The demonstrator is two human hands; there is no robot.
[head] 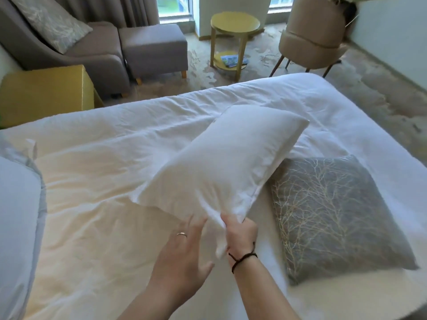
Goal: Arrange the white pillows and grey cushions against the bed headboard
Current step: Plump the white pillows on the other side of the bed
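Observation:
A white pillow (221,162) is lifted off the white bed (104,181), slanting up and away from me. My right hand (241,236) is shut on its near corner, pinching the cover. Just left of that corner, my left hand (182,252) has its fingers spread and its fingertips touch the pillow's edge without gripping it. A grey cushion (332,218) with a pale branch pattern lies flat on the bed to the right, partly under the pillow's side. Another white pillow (16,227) shows at the left edge. The headboard is out of view.
Beyond the bed stand a grey armchair (76,47) holding a second patterned grey cushion (50,21), a grey footstool (152,47), a yellow box seat (46,93), a round yellow side table (234,31) and a beige chair (312,42). Carpet runs along the right.

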